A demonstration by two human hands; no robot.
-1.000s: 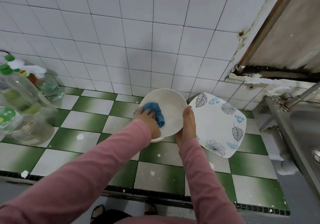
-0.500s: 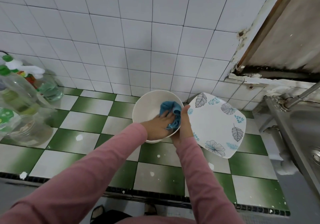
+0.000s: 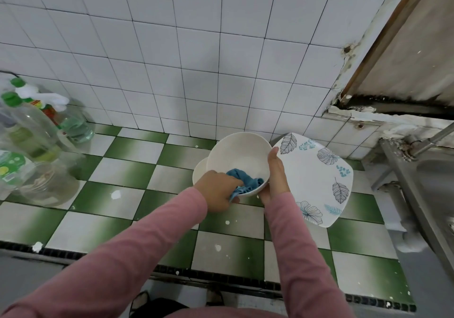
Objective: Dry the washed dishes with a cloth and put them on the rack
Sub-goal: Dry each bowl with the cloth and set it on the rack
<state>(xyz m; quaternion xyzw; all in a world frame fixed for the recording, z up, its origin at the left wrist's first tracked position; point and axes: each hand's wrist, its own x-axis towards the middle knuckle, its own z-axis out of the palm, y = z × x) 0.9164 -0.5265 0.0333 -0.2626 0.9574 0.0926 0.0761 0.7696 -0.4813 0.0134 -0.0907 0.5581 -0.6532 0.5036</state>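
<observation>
A white bowl (image 3: 239,157) is held tilted above the green-and-white tiled counter. My right hand (image 3: 276,176) grips its right rim, thumb pointing up along the edge. My left hand (image 3: 218,190) pinches a blue cloth (image 3: 245,181) against the bowl's near inner wall and over its rim. A second white bowl (image 3: 199,171) peeks out behind the held one on the left. A square white plate with leaf prints (image 3: 317,177) stands tilted just right of my right hand.
Clear plastic bottles with green caps (image 3: 27,126) and a glass jar (image 3: 49,182) crowd the counter's left end. A steel sink (image 3: 434,177) and its tap lie at the right. The white tiled wall (image 3: 172,60) rises behind.
The cloth has swept from the bowl's left side across to the right and down to the near rim. The bowl has tipped, showing a second bowl behind it.
</observation>
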